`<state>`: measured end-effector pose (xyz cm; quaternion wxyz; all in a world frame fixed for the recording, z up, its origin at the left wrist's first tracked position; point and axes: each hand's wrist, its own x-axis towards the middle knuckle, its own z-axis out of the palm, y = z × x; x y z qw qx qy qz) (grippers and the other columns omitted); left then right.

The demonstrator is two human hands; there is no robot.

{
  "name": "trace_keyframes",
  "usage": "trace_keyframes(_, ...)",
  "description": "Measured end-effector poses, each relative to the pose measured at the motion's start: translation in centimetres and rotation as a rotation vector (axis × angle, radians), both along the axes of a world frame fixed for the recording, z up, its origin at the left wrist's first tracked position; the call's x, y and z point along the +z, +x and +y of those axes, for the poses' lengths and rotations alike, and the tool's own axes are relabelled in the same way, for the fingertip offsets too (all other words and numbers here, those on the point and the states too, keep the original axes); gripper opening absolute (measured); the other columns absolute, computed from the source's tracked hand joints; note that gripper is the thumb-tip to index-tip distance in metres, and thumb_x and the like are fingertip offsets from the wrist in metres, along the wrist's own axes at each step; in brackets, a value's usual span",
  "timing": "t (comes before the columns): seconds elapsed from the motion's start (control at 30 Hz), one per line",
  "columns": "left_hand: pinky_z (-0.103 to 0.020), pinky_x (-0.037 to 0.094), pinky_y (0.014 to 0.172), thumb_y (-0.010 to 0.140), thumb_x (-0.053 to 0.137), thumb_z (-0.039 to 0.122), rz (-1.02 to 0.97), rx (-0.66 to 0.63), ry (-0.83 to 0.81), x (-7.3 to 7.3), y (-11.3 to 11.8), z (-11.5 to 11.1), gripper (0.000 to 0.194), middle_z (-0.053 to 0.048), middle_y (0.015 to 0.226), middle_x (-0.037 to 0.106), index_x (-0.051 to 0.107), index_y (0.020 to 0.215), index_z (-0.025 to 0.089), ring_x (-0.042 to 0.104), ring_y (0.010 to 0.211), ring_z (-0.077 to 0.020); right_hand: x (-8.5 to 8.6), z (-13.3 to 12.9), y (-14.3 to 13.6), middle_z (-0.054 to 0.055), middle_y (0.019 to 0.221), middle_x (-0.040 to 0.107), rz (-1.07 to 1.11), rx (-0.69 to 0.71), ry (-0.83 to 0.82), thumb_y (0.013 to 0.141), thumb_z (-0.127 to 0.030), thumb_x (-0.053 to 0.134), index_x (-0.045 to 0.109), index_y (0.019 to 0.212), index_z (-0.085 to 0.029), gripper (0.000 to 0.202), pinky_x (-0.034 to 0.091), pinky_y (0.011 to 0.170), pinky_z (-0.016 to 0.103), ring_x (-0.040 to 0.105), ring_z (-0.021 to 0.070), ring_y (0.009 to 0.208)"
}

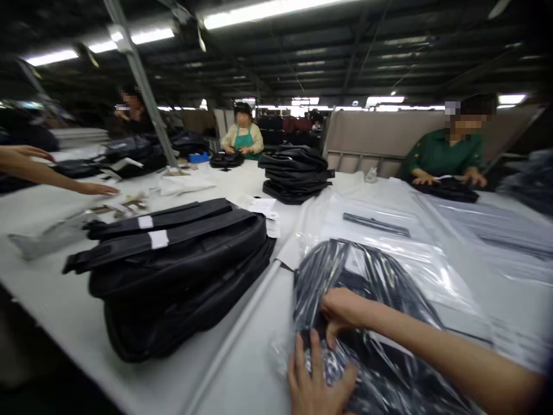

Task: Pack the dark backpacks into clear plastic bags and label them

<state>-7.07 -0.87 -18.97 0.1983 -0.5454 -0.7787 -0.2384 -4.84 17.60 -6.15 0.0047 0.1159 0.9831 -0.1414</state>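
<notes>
A black backpack (pixel 354 285) lies in front of me inside a clear plastic bag (pixel 400 268), a white label showing near its top. My left hand (pixel 317 380) rests on the near left part of the plastic, fingers spread. Just beyond it, my right hand (pixel 343 311) reaches across from the right with its fingers curled in on the plastic over the backpack. Its fingertips are partly hidden. To the left sits a pile of black backpacks (pixel 185 253) with white wraps on the straps and paper tags (pixel 270 213) at the far end.
Flat clear plastic bags (pixel 432 265) cover the table on the right. Another stack of black bags (pixel 296 173) stands farther back. Across the white table (pixel 242 357), co-workers handle black bags. Another person's arms (pixel 56 170) reach in from the left over loose straps.
</notes>
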Motion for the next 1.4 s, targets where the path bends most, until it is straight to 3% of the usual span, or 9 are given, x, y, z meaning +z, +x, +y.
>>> trace_keyframes(0.1, -0.06, 0.037, 0.088, 0.042, 0.076, 0.068, -0.114, -0.093, -0.041, 2.8, -0.3, -0.6, 0.079, -0.007, 0.143, 0.036, 0.051, 0.115, 0.056, 0.029, 0.127, -0.0464, 1.9, 1.6, 1.2, -0.004, 0.043, 0.05, -0.048, -0.103, 0.102, 0.05, -0.042, 0.082, 0.064, 0.05, -0.022, 0.027, 0.025, 0.046, 0.024, 0.044, 0.0122, 0.044)
trace_keyframes(0.23, -0.06, 0.037, 0.089, 0.043, 0.077, 0.066, -0.19, -0.125, -0.034, 3.9, -0.3, -0.7, 0.076, -0.007, 0.146, 0.029, 0.053, 0.114, 0.054, 0.029, 0.127, -0.0451, 2.9, 0.3, 4.1, -0.002, 0.057, 0.059, 0.055, -0.168, -0.023, 0.07, -0.042, 0.072, 0.067, 0.068, -0.02, 0.022, 0.029, 0.05, 0.023, 0.05, 0.0115, 0.053)
trace_keyframes(0.4, -0.062, 0.035, 0.091, 0.046, 0.079, 0.06, -0.199, -0.157, -0.028, 4.1, -0.3, -0.9, 0.076, -0.006, 0.149, 0.022, 0.051, 0.117, 0.053, 0.026, 0.128, -0.0457, 0.0, -4.0, 5.5, -0.002, 0.07, 0.061, 0.099, -0.209, -0.225, 0.067, -0.038, 0.074, 0.063, 0.077, -0.019, 0.024, 0.033, 0.055, 0.023, 0.052, 0.0126, 0.063)
trace_keyframes(0.57, -0.059, 0.037, 0.093, 0.072, 0.073, 0.028, -0.175, -0.277, -0.09, 4.6, -2.1, -1.6, 0.073, -0.009, 0.153, 0.008, 0.037, 0.133, 0.044, 0.022, 0.131, -0.0405, -1.4, -5.6, 7.5, 0.003, 0.079, 0.062, 0.259, -0.514, -0.239, 0.088, -0.037, 0.049, 0.061, 0.091, -0.019, 0.022, 0.039, 0.069, 0.028, 0.056, 0.0166, 0.074)
trace_keyframes(0.63, -0.054, 0.039, 0.095, 0.085, 0.055, 0.016, -0.192, -0.306, -0.087, 4.7, -3.1, -1.7, 0.06, -0.009, 0.152, 0.009, 0.034, 0.136, 0.037, 0.025, 0.131, -0.0341, -1.4, -6.5, 8.8, 0.006, 0.089, 0.062, 0.234, -0.574, -0.181, 0.082, -0.045, 0.057, 0.059, 0.104, -0.019, 0.034, 0.04, 0.071, 0.031, 0.057, 0.0207, 0.08)
trace_keyframes(0.73, -0.052, 0.038, 0.098, 0.091, 0.044, 0.02, -0.28, -0.329, -0.058, 4.7, -4.2, -1.5, 0.047, -0.01, 0.152, 0.008, 0.035, 0.137, 0.027, 0.028, 0.128, -0.03, -1.7, -8.0, 10.0, 0.005, 0.086, 0.062, 0.207, -0.545, -0.223, 0.076, -0.047, 0.065, 0.06, 0.106, -0.022, 0.039, 0.039, 0.068, 0.03, 0.057, 0.0202, 0.076)
trace_keyframes(0.93, -0.049, 0.04, 0.098, 0.085, 0.056, 0.029, -0.426, -0.335, -0.111, 5.5, -5.1, -0.9, 0.03, -0.008, 0.148, 0.023, 0.057, 0.116, 0.026, 0.038, 0.117, -0.0281, -3.3, -8.5, 10.3, 0.002, 0.07, 0.058, 0.327, -0.404, -0.255, 0.085, -0.036, 0.058, 0.067, 0.085, -0.02, 0.019, 0.036, 0.062, 0.025, 0.054, 0.0147, 0.066)
trace_keyframes(1.07, -0.051, 0.04, 0.095, 0.076, 0.068, 0.03, -0.422, -0.323, -0.14, 6.6, -6.0, -0.6, 0.048, -0.01, 0.147, 0.026, 0.053, 0.122, 0.028, 0.042, 0.112, -0.0296, -4.4, -8.1, 10.6, 0.002, 0.068, 0.051, 0.472, -0.304, -0.215, 0.092, -0.031, 0.046, 0.067, 0.081, -0.018, 0.027, 0.034, 0.06, 0.024, 0.05, 0.0129, 0.065)
trace_keyframes(1.4, -0.047, 0.043, 0.089, 0.087, 0.054, 0.026, -0.421, -0.408, -0.125, 7.6, -8.5, 1.3, 0.018, -0.007, 0.131, 0.049, 0.066, 0.101, 0.029, 0.049, 0.106, -0.0268, -4.4, -7.4, 9.9, 0.0, 0.066, 0.064, 0.474, -0.567, -0.504, 0.084, -0.026, 0.055, 0.065, 0.067, -0.018, 0.022, 0.037, 0.062, 0.024, 0.057, 0.0131, 0.065)
